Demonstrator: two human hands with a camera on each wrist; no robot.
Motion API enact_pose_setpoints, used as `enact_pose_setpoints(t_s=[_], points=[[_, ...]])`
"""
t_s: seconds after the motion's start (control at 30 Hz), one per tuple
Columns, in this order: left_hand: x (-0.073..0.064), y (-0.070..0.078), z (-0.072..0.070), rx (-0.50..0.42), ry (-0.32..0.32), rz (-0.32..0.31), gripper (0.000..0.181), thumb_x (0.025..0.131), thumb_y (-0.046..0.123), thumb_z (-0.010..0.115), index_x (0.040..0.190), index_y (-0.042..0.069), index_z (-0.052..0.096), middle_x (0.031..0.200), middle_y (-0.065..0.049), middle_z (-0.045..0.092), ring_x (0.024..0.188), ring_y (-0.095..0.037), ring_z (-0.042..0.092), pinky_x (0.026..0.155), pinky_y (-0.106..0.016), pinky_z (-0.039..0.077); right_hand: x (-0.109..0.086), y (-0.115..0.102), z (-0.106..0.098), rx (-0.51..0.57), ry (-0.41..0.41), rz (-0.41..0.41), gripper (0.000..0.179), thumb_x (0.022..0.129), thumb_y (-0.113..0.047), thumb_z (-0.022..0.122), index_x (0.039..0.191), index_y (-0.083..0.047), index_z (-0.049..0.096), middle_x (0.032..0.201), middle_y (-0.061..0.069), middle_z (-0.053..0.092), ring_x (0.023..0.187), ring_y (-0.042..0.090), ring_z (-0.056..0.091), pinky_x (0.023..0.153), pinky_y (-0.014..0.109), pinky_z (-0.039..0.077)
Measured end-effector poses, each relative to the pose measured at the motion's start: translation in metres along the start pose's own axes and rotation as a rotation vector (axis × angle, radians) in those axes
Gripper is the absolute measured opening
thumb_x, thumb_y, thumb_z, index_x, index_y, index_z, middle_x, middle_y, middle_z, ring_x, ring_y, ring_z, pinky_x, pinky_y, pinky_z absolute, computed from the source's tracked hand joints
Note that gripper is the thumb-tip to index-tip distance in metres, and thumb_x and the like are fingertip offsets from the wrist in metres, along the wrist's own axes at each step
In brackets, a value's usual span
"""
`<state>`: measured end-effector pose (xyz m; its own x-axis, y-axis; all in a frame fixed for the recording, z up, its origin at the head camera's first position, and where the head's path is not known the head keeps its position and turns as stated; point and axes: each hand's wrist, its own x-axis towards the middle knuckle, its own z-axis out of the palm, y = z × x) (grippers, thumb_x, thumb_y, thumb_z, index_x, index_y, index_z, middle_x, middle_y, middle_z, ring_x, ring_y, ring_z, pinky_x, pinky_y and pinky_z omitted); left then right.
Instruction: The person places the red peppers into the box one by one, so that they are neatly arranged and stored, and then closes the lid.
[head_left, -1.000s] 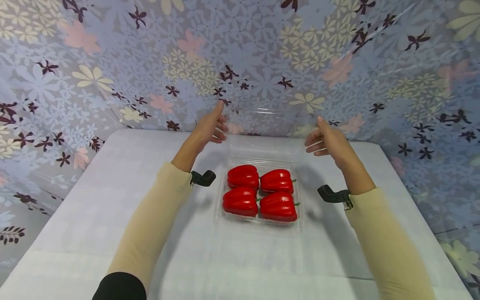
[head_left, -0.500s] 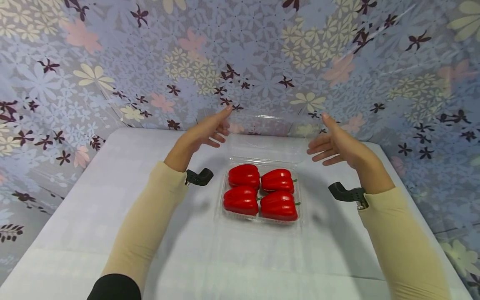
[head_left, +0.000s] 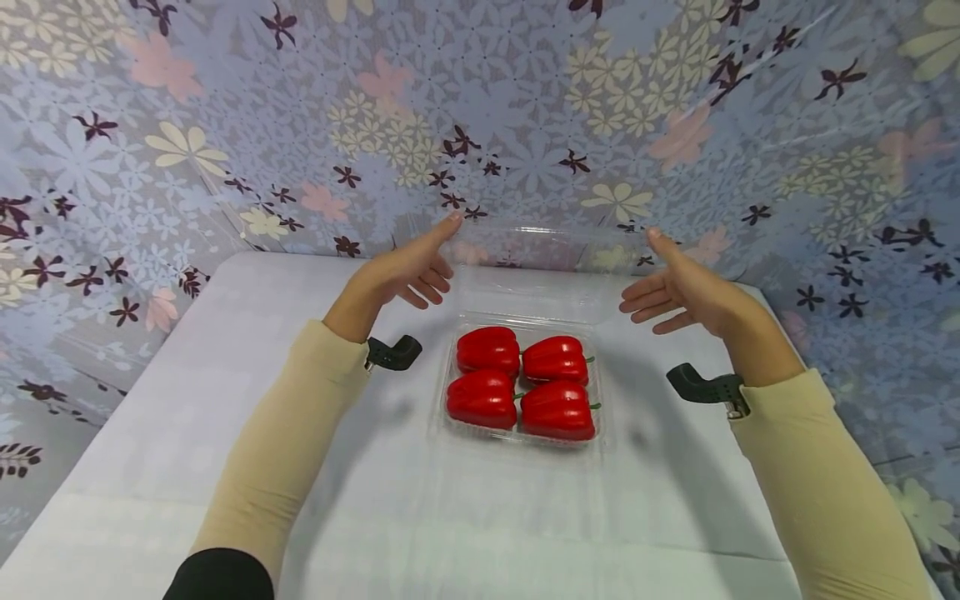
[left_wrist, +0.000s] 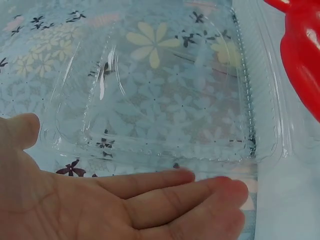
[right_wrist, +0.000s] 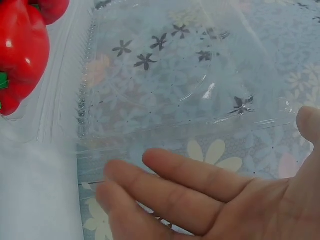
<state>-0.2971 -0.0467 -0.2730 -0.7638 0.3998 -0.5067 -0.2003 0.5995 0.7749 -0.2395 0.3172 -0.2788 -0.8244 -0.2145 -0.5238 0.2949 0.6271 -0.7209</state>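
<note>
Several red bell peppers [head_left: 557,412] with green stems lie in two rows inside a clear plastic clamshell box [head_left: 444,398] on the table. Its transparent lid [head_left: 536,287] stands raised at the back, hinged to the tray's far edge. My left hand [head_left: 411,268] hovers left of the lid, fingers extended, thumb up, holding nothing. To the lid's right is my right hand [head_left: 686,292], palm facing inward, fingers spread and bare. In the left wrist view the lid [left_wrist: 165,95] sits just beyond the fingers. The right wrist view shows a pepper [right_wrist: 22,55] beside the lid.
A white cloth covers the table [head_left: 517,517]. Behind and around it hangs a flowered fabric [head_left: 510,108], close to the table's back edge. Black wrist mounts [head_left: 395,353] stick inward from both sleeves.
Both hands have moved apart, the right one farther to the right, and their fingers have straightened. Box, lid and peppers stay in place.
</note>
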Motion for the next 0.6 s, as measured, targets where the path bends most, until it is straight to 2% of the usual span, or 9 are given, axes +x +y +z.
enact_pose_setpoints(t_s=[0.17,0.3,0.6], points=[[0.0,0.0011,0.0026,-0.019,0.005,-0.01,0.104,0.092,0.077,0.015,0.147,-0.009,0.037,0.15,-0.026,0.046,0.131,-0.042,0.054,0.11,-0.055,0.045,-0.0007,0.0019,0.0005,0.001,0.013,-0.014,0.114,0.087,-0.082,-0.002,0.151,0.006,0.033,0.152,0.028,0.039,0.141,0.048,0.04,0.11,0.061,0.041],[-0.0009,0.0008,0.0033,-0.016,0.012,-0.011,0.102,0.093,0.076,0.017,0.147,-0.008,0.037,0.149,-0.025,0.047,0.129,-0.039,0.056,0.111,-0.053,0.045,-0.0008,0.0024,0.001,-0.001,0.01,-0.017,0.112,0.088,-0.081,-0.001,0.151,0.005,0.034,0.151,0.027,0.041,0.139,0.047,0.043,0.108,0.06,0.043],[-0.007,0.0005,0.0042,-0.024,0.082,0.014,0.097,0.094,0.074,0.023,0.144,-0.006,0.044,0.143,-0.023,0.055,0.123,-0.035,0.061,0.11,-0.049,0.046,-0.0025,0.0,0.0014,0.015,0.017,-0.031,0.111,0.089,-0.081,0.003,0.149,0.005,0.037,0.15,0.026,0.043,0.135,0.041,0.051,0.108,0.056,0.044]])
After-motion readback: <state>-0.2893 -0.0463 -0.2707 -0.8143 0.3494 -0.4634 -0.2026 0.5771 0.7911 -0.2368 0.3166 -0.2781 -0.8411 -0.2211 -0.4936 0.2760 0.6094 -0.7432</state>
